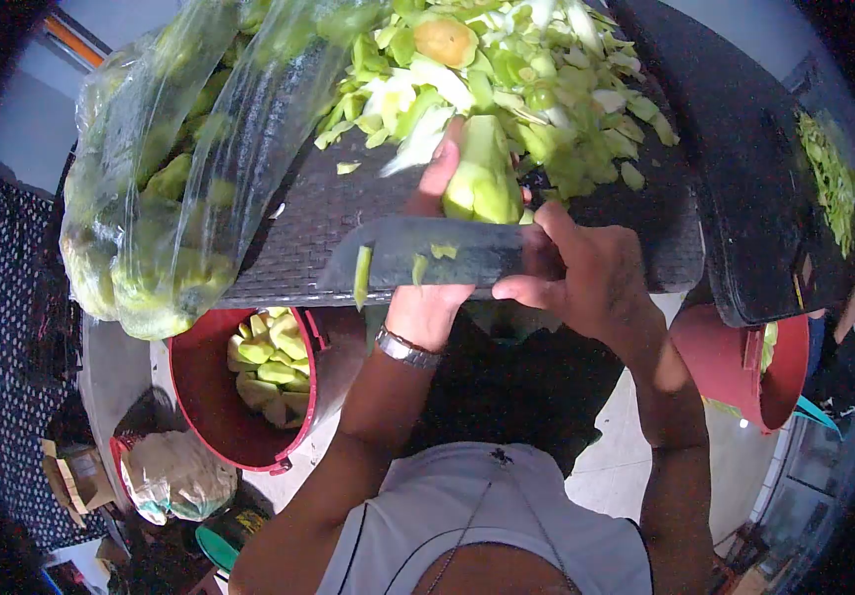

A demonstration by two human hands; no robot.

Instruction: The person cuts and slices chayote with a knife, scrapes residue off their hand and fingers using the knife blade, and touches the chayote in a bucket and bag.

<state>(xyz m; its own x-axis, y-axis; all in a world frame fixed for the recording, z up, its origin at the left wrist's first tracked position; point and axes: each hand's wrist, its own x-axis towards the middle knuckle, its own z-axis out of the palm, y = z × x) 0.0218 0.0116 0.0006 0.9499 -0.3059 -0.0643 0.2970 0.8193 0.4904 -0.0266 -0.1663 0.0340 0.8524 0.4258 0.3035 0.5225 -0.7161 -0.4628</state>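
The green vegetable (484,178) is clasped above the bench (293,253) by the left grip (434,193); nearer, the knife (457,256) is held clamped in the right grip (591,263). Peelings (546,109) are heaped far.

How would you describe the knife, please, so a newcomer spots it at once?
Find the dark table heaped with green peelings. By its near edge, nearer than the held vegetable, the right hand grips the knife, set apart by a broad dark blade dotted with green scraps.
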